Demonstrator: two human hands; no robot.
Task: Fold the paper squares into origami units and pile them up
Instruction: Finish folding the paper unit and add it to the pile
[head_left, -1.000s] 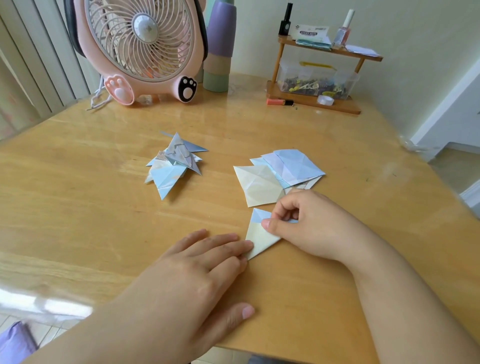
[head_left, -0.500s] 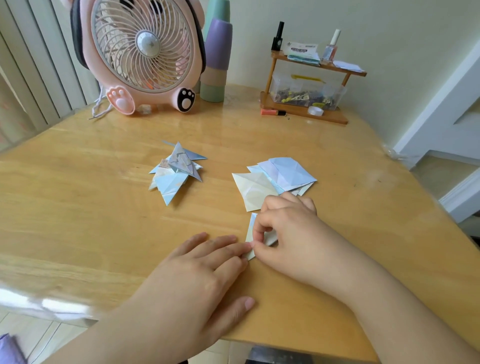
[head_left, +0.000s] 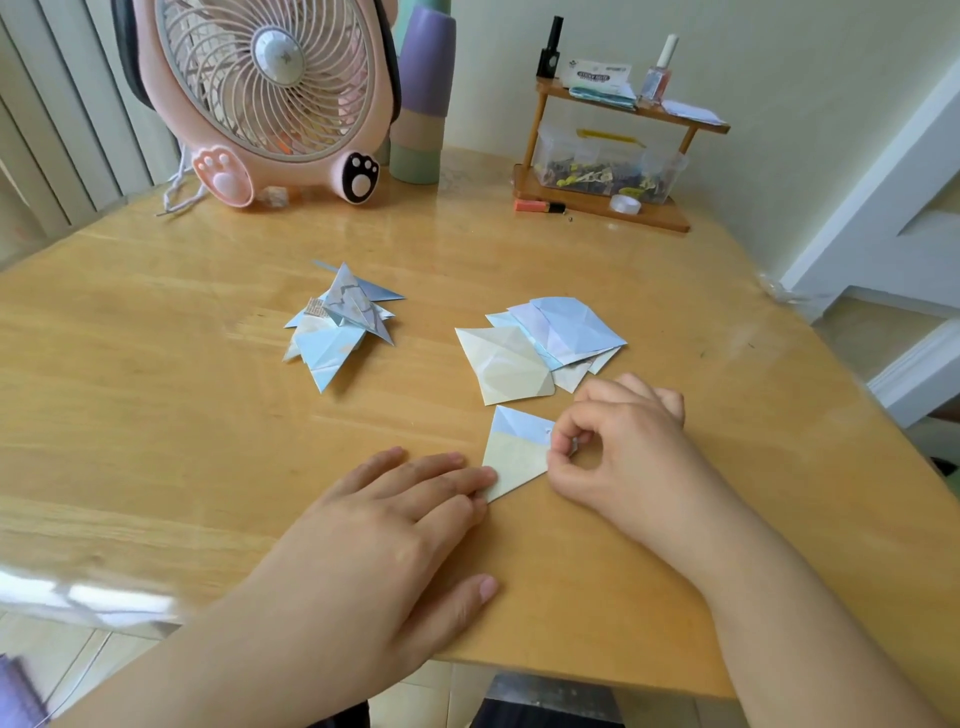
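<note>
A half-folded paper, cream below and pale blue on top, lies on the wooden table near the front edge. My left hand lies flat, fingertips pressing the paper's lower left corner. My right hand pinches the paper's right edge between thumb and forefinger. Behind it is a loose stack of creased paper squares. To the left sits a pile of finished pointed origami units.
A pink fan with paw feet and a tall pastel bottle stand at the table's back. A small wooden shelf with bottles and a clear box stands at the back right. The table's front edge is close under my wrists.
My right hand slid from lying over the paper to its right edge, so the blue top shows again. My left hand stayed put. The camera view shifted slightly.
</note>
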